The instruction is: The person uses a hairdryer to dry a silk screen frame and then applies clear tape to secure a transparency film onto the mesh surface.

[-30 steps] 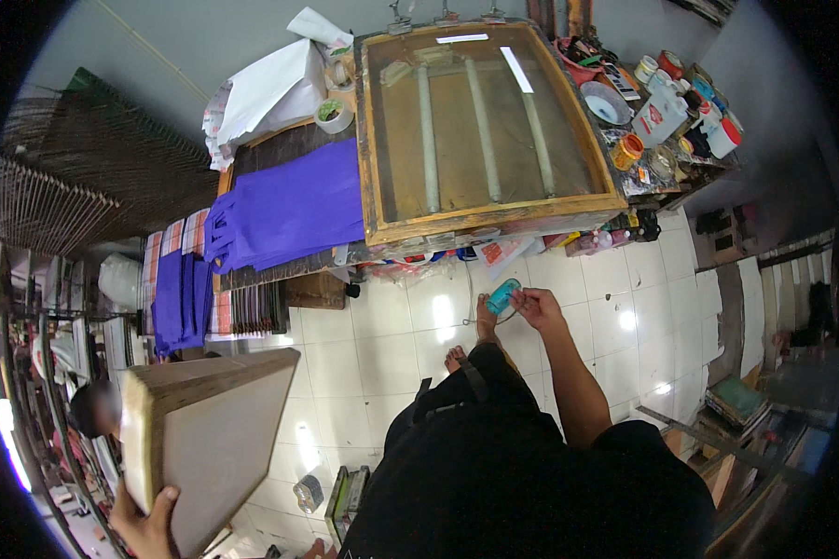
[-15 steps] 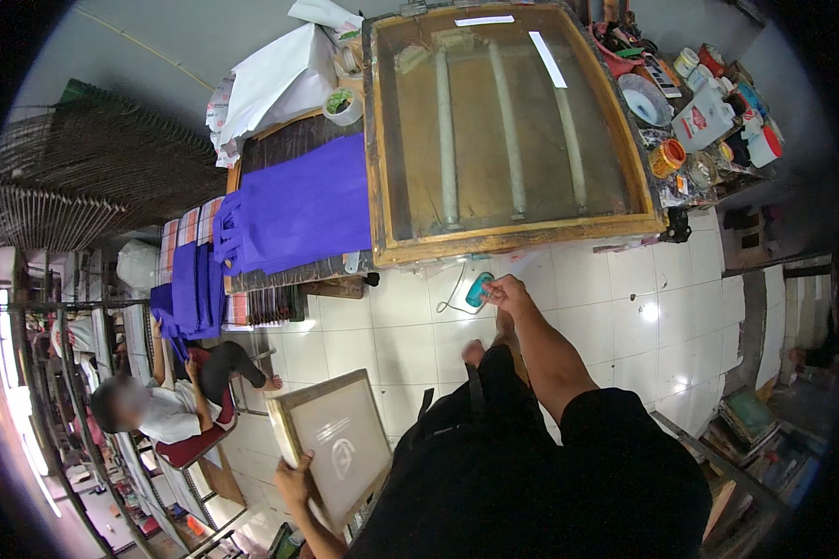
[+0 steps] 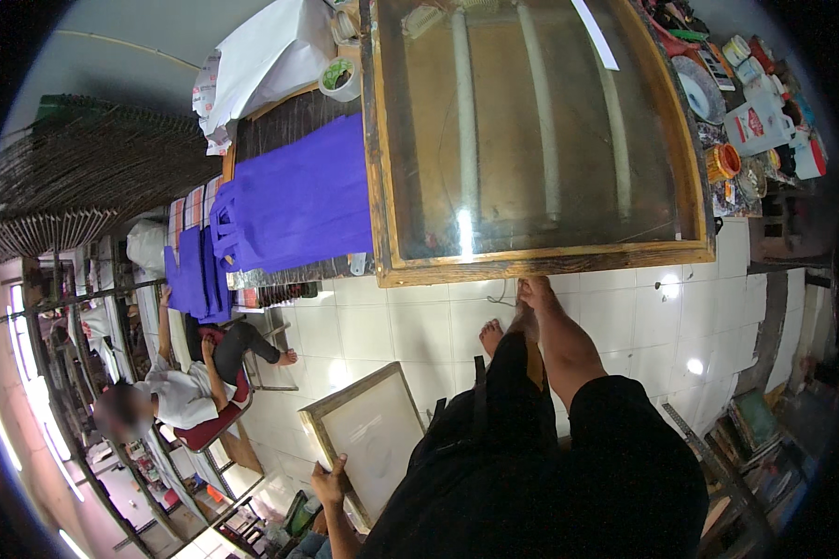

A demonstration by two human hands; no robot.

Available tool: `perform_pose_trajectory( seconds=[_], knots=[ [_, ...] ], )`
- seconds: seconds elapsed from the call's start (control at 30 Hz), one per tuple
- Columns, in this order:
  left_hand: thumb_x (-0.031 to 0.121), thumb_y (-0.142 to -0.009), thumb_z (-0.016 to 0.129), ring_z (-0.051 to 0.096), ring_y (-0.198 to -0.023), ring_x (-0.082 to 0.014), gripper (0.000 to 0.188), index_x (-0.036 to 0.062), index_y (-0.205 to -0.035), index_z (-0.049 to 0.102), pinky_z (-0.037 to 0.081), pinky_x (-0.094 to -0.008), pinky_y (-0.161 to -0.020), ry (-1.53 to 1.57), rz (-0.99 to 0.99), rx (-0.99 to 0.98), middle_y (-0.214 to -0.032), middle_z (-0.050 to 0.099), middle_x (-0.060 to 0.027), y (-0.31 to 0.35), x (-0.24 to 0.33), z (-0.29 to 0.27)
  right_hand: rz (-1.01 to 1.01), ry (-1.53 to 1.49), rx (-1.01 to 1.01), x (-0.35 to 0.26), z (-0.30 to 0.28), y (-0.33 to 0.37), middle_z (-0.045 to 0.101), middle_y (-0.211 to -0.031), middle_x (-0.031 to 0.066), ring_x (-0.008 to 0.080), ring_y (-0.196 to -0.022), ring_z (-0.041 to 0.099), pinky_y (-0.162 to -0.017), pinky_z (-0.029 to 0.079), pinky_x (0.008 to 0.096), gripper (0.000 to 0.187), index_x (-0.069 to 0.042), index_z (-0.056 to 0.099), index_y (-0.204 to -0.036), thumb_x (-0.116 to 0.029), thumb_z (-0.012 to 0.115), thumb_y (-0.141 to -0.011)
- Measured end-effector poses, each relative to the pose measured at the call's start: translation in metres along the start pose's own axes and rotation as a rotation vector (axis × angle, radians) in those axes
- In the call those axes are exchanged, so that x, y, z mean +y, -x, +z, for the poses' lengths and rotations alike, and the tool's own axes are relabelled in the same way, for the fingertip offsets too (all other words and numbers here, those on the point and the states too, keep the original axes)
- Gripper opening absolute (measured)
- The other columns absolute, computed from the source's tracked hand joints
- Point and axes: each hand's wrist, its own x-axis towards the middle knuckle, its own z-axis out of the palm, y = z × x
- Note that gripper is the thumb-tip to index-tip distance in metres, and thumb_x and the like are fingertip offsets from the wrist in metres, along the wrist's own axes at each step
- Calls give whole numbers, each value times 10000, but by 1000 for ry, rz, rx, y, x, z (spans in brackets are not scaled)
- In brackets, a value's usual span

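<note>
Framed screen [image 3: 375,440] in grasp of left hand [image 3: 329,482] over white-tiled floor [image 3: 410,331], right hand [image 3: 534,293] near glass-topped table [image 3: 550,263], grip indiscernible

Purple cloth bags [image 3: 294,205] lie along the front edge of the dark table [image 3: 294,115], handles toward its left edge; farther back are a white paper pile [image 3: 268,70] and, just to its right, a round white container [image 3: 338,82] with green inside. On the cluttered table [image 3: 729,207], an orange jar [image 3: 721,164] stands near the front left corner, a bowl [image 3: 700,90] behind it along the left edge, and a white jug [image 3: 760,126] to their right.
</note>
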Motion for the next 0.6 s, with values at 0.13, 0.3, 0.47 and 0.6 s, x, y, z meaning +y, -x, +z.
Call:
perform_pose_trajectory(
  seconds=[0.13,0.3,0.47,0.6],
  knots=[
    [283,-843,874,618,-744,-151,410,-22,-1054,698,521,-320,-704,20,-22,-22,-875,711,-54,-2,-21,8,-138,127,-184,-7,-34,26,592,-762,-16,133,-747,543,-731,431,384,220,-185,638,-832,-362,705,-945],
    [346,-813,886,619,-719,-169,486,-50,-1021,694,525,-344,-673,-187,21,-15,-825,712,-96,-16,-20,9,-414,130,224,-7,-77,30,686,-885,39,189,-879,614,-802,491,418,113,-92,716,-873,-150,792,-812],
    [429,-772,898,644,-708,-222,591,-74,-1001,689,543,-386,-697,-282,85,-21,-815,722,-153,-38,-36,37,-350,559,367,-2,-151,65,738,-1061,115,280,-1007,668,-923,530,420,288,-18,751,-1043,-223,774,-841],
    [456,-763,896,662,-713,-267,633,-85,-1021,691,555,-414,-710,-196,215,-79,-827,732,-172,-62,-74,66,-447,1129,407,33,-206,112,740,-1145,177,325,-1127,681,-959,538,410,324,-15,747,-1085,-290,692,-922]
  ],
)
